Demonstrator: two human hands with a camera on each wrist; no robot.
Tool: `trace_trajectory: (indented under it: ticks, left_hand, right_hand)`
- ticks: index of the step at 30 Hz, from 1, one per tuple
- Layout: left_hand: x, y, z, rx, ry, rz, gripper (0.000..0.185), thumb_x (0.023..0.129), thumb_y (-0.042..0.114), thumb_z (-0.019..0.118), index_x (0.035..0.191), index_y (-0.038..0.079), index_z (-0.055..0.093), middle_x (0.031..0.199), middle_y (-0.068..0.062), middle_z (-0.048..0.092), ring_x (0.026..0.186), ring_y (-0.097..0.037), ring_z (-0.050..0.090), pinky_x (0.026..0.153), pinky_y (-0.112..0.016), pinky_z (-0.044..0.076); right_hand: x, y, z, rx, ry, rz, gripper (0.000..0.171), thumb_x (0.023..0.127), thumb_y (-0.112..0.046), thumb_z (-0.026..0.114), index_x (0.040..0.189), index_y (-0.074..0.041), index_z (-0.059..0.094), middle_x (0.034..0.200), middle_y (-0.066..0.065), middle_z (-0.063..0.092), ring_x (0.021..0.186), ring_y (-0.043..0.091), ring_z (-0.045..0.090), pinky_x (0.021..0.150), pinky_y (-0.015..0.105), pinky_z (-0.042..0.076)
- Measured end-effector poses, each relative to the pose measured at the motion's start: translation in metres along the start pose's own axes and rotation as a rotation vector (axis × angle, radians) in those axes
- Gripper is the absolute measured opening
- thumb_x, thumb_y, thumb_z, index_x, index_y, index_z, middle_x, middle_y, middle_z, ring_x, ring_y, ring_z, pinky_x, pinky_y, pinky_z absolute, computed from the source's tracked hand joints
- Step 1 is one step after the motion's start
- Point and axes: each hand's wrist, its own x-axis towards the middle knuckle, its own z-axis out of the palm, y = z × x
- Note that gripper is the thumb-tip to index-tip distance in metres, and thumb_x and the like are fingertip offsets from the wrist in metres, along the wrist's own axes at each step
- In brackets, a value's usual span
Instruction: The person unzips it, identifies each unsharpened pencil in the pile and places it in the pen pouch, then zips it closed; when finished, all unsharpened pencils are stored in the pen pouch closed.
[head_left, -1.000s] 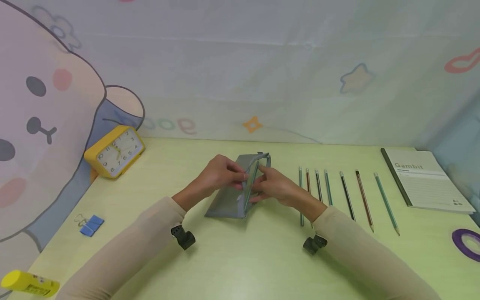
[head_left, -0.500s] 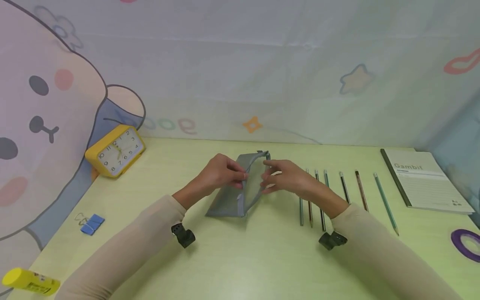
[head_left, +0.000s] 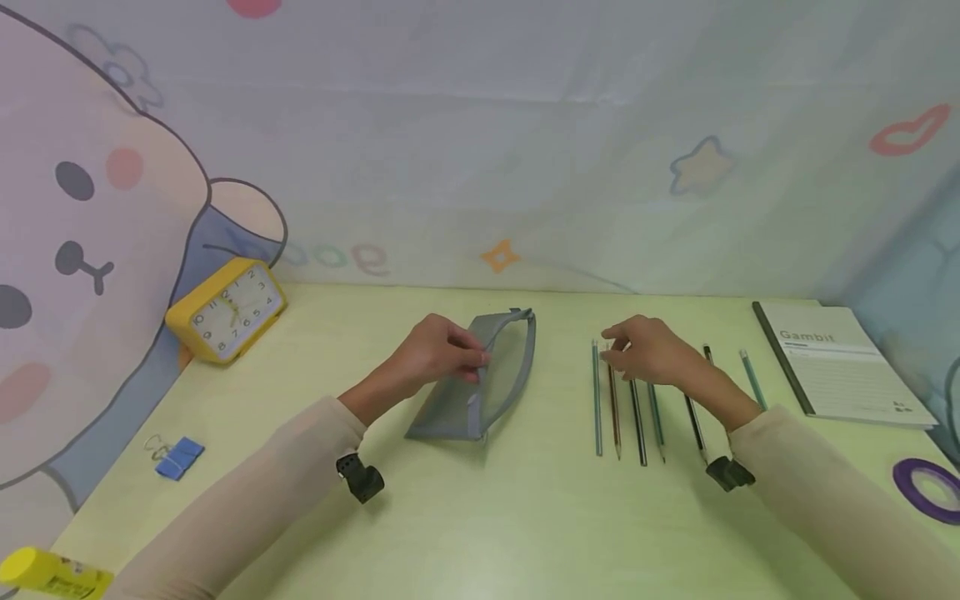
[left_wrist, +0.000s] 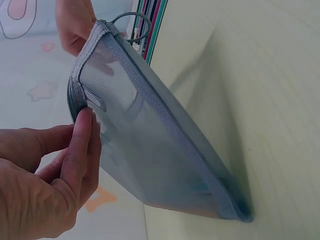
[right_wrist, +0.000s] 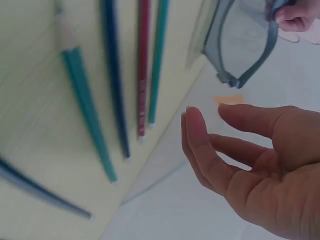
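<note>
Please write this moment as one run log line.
left hand: pinches pencil case rim, holding it open | right hand: open, empty, above pencils | table

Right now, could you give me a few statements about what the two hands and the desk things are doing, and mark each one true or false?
1. The left hand pinches the edge of the grey mesh pencil case. True.
2. The right hand holds a pencil. False: it hovers over the row of pencils with relaxed fingers, holding nothing.
3. The pencil case is zipped shut. False: its top gapes open.
4. A yellow clock stands at the far left of the desk. True.
5. The notebook lies left of the pencil case. False: it lies far right.
</note>
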Motion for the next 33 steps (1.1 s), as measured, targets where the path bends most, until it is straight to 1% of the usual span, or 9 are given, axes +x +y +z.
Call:
trace_trajectory:
  ticks: [5,8,11,14,15,18,23,27,33]
  left_hand:
    - [-0.001,0.0,-0.001,-0.001,0.003,0.003,0.02,0.092,0.004,0.073,0.108,-0.007,0.074,0.109,-0.022,0.074,0.063,-0.008,0.071,0.082,-0.035,0.065]
    - [-0.001,0.001,-0.002,0.0,0.006,0.008,0.021,0.092,0.004,0.073,0.109,-0.008,0.074,0.108,-0.022,0.075,0.063,-0.008,0.071,0.083,-0.037,0.065]
    - [0.0,0.001,-0.004,0.001,0.008,0.011,0.02,0.092,0.004,0.073,0.108,-0.008,0.074,0.108,-0.022,0.075,0.063,-0.008,0.071,0.083,-0.037,0.065]
    - [0.0,0.001,-0.004,-0.002,0.004,0.016,0.019,0.092,0.004,0.072,0.107,-0.008,0.074,0.107,-0.021,0.075,0.064,-0.008,0.071,0.083,-0.036,0.065]
    - [0.0,0.0,-0.004,-0.005,0.0,0.018,0.019,0.092,0.004,0.072,0.107,-0.008,0.074,0.106,-0.021,0.075,0.064,-0.008,0.071,0.084,-0.037,0.065]
    - [0.001,-0.001,-0.004,-0.008,-0.008,0.026,0.019,0.092,0.004,0.072,0.107,-0.009,0.074,0.106,-0.022,0.075,0.064,-0.009,0.072,0.084,-0.038,0.065]
    - [-0.001,-0.001,-0.004,-0.008,-0.006,0.026,0.02,0.092,0.003,0.072,0.108,-0.009,0.073,0.107,-0.023,0.074,0.064,-0.009,0.072,0.087,-0.042,0.064]
    - [-0.001,0.0,-0.006,-0.001,-0.001,0.023,0.02,0.092,0.003,0.072,0.108,-0.009,0.073,0.109,-0.023,0.074,0.065,-0.009,0.072,0.087,-0.043,0.064]
    - [-0.002,0.001,-0.008,0.006,0.006,0.023,0.019,0.092,0.004,0.072,0.107,-0.007,0.074,0.109,-0.021,0.075,0.065,-0.008,0.071,0.086,-0.04,0.064]
  right_hand:
    - [-0.01,0.015,0.005,-0.091,-0.012,0.016,0.049,0.099,-0.005,0.058,0.138,0.022,0.045,0.099,0.027,0.068,0.074,0.027,0.07,0.062,0.033,0.055]
    - [-0.014,0.022,0.011,-0.151,-0.013,0.049,0.052,0.097,-0.004,0.059,0.137,0.025,0.042,0.115,0.036,0.064,0.095,0.039,0.07,0.079,0.044,0.06]
    - [-0.017,0.024,0.018,-0.179,-0.036,0.09,0.05,0.096,-0.003,0.058,0.134,0.026,0.042,0.128,0.044,0.052,0.098,0.043,0.062,0.079,0.045,0.056]
    - [-0.02,0.024,0.024,-0.172,-0.071,0.102,0.041,0.093,-0.001,0.056,0.123,0.025,0.044,0.128,0.049,0.042,0.078,0.03,0.051,0.064,0.035,0.046]
    - [-0.02,0.023,0.026,-0.157,-0.079,0.108,0.041,0.092,0.0,0.054,0.122,0.025,0.043,0.127,0.05,0.039,0.071,0.025,0.045,0.059,0.032,0.041]
    - [-0.022,0.02,0.031,-0.148,-0.079,0.109,0.043,0.089,0.002,0.053,0.122,0.027,0.041,0.131,0.055,0.032,0.06,0.018,0.042,0.053,0.027,0.038]
    - [-0.02,0.015,0.038,-0.172,-0.071,0.125,0.054,0.087,0.005,0.052,0.132,0.03,0.036,0.138,0.059,0.023,0.051,0.018,0.053,0.048,0.026,0.044]
    - [-0.017,0.012,0.04,-0.229,-0.069,0.111,0.055,0.087,0.009,0.051,0.134,0.033,0.033,0.135,0.06,0.027,0.053,0.02,0.059,0.048,0.027,0.047]
    - [-0.014,0.009,0.044,-0.247,-0.053,0.111,0.043,0.087,0.006,0.057,0.121,0.03,0.044,0.117,0.051,0.047,0.052,0.022,0.063,0.047,0.026,0.048]
